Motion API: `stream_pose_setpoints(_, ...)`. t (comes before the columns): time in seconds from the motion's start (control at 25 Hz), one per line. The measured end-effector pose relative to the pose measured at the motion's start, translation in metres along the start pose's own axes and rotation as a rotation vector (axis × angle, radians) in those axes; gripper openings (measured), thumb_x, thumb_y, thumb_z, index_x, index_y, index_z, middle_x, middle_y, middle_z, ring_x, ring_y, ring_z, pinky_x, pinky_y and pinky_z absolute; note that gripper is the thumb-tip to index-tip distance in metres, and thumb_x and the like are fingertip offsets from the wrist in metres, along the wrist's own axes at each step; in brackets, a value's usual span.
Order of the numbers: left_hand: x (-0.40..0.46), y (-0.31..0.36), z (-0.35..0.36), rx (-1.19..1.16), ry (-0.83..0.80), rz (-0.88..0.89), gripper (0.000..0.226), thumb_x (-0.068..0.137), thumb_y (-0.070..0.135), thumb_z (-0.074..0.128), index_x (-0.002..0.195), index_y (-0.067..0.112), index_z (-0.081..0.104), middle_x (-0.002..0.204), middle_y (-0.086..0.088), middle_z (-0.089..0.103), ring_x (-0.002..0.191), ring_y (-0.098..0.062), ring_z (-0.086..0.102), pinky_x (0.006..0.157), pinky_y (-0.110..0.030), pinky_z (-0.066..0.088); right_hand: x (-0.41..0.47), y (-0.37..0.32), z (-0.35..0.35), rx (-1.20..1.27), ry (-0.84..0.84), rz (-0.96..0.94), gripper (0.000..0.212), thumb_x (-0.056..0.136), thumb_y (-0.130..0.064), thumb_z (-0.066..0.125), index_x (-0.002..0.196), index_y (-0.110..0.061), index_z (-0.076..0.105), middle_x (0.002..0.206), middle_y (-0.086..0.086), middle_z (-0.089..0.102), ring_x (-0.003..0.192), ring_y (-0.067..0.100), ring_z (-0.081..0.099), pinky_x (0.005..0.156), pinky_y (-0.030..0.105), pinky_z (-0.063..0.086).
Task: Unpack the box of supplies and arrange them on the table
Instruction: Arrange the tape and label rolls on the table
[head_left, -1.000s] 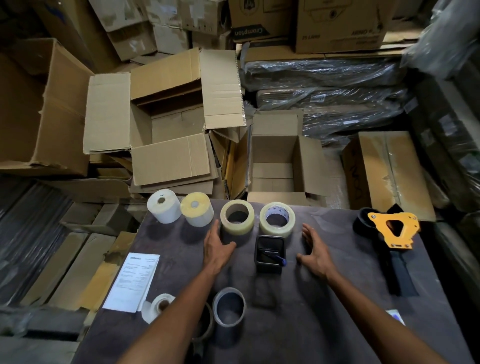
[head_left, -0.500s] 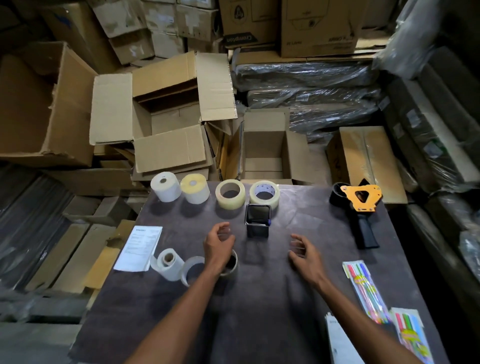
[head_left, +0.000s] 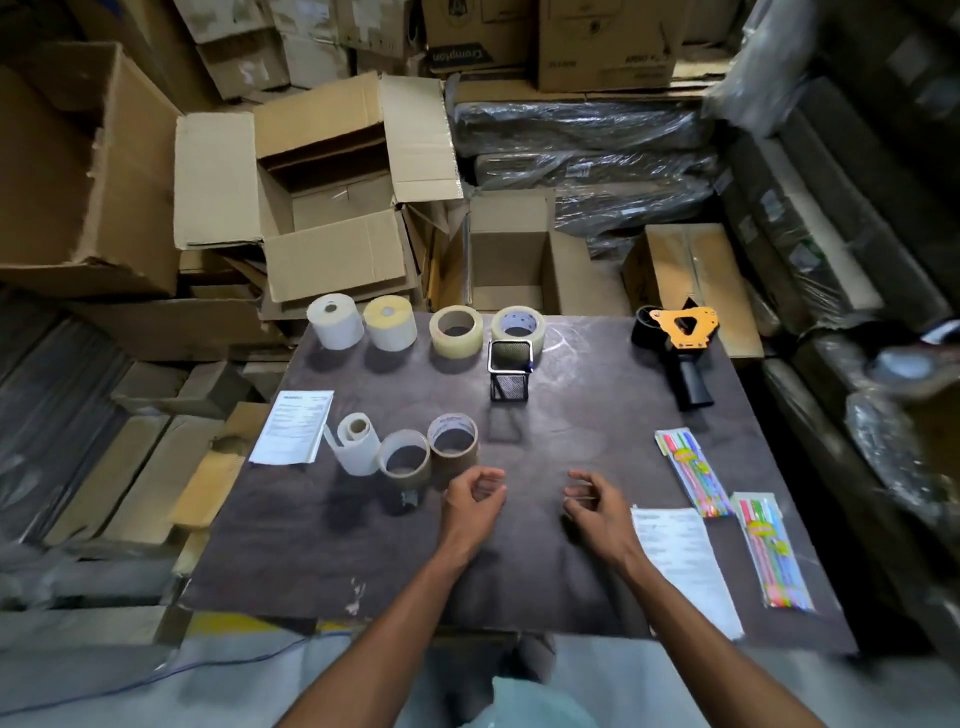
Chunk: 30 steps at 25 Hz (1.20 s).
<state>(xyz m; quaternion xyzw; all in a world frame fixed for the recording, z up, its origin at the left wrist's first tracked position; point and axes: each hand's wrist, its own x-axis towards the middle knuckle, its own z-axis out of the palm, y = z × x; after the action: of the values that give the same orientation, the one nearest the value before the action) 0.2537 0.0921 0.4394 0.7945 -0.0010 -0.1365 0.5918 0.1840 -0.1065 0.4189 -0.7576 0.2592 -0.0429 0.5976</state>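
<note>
Both hands have drawn back toward the near half of the dark worktop (head_left: 291, 561) since half a second ago, and more of its near edge now shows. Left hand (head_left: 470, 506) and right hand (head_left: 597, 506) hover loosely curled, fingers half bent, gripping nothing. Just beyond the left hand stand two brown tape rolls (head_left: 452, 441), touching, with a white paper roll (head_left: 358, 441) and a printed sheet (head_left: 293, 426) to their left. Right of the right hand lie another sheet (head_left: 680, 561) and two pen packets (head_left: 696, 473). Farther back are a mesh pen cup (head_left: 510, 371), a row of four rolls (head_left: 457, 330) and an orange tape dispenser (head_left: 683, 338). Behind the worktop an open cardboard box (head_left: 511, 249) sits among stacked cartons (head_left: 322, 182) and plastic-wrapped bundles (head_left: 582, 130).
</note>
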Motion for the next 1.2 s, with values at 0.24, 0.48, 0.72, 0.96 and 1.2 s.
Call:
stream_pose_setpoints(0.24, -0.059, -0.031, 0.022, 0.022, -0.128, -0.043, 0.015, 0.069, 0.024, 0.067, 0.084, 0.026, 0.07, 0.074, 0.0, 0.071, 0.066, -0.012, 0.065, 0.07, -0.031, 0.056, -0.074, 0.025, -0.013, 0.006, 0.083, 0.065, 0.036, 0.086, 0.002, 0.062, 0.112, -0.022, 0.065, 0.092, 0.004, 0.07, 0.074, 0.013, 0.064, 0.063, 0.024, 0.054)
stream_pose_setpoints(0.48, -0.083, -0.037, 0.047, 0.065, -0.241, -0.049, 0.015, 0.072, 0.019, 0.067, 0.083, 0.028, 0.07, 0.074, 0.002, 0.07, 0.068, -0.013, 0.065, 0.072, -0.033, 0.056, -0.111, 0.03, -0.05, -0.072, 0.201, 0.071, 0.033, 0.083, -0.001, 0.067, 0.107, -0.024, 0.068, 0.091, -0.002, 0.074, 0.078, 0.002, 0.069, 0.078, 0.027, 0.058)
stream_pose_setpoints(0.72, -0.095, -0.019, 0.083, 0.147, -0.321, -0.017, 0.024, 0.084, 0.013, 0.066, 0.099, 0.033, 0.066, 0.084, 0.004, 0.069, 0.087, -0.014, 0.068, 0.08, -0.03, 0.056, -0.113, 0.029, -0.087, -0.069, 0.275, 0.041, 0.03, 0.084, -0.005, 0.066, 0.107, -0.023, 0.068, 0.096, 0.0, 0.073, 0.089, 0.012, 0.07, 0.077, 0.03, 0.059)
stream_pose_setpoints(0.96, -0.103, 0.003, 0.126, 0.218, -0.38, 0.047, 0.037, 0.076, 0.015, 0.067, 0.107, 0.035, 0.07, 0.103, 0.005, 0.067, 0.074, -0.005, 0.067, 0.072, -0.023, 0.058, -0.101, 0.048, -0.14, -0.313, 0.367, 0.007, 0.031, 0.077, -0.018, 0.069, 0.108, -0.016, 0.069, 0.098, 0.001, 0.072, 0.089, 0.016, 0.067, 0.073, 0.027, 0.054)
stream_pose_setpoints(1.2, -0.108, 0.014, 0.167, 0.323, -0.382, 0.105, 0.054, 0.072, 0.01, 0.07, 0.124, 0.026, 0.065, 0.119, 0.001, 0.056, 0.084, -0.008, 0.067, 0.073, -0.012, 0.053, -0.092, 0.067, -0.157, -0.489, 0.123, 0.064, 0.051, 0.074, -0.037, 0.069, 0.12, -0.02, 0.055, 0.111, 0.008, 0.065, 0.102, 0.027, 0.061, 0.083, 0.037, 0.051)
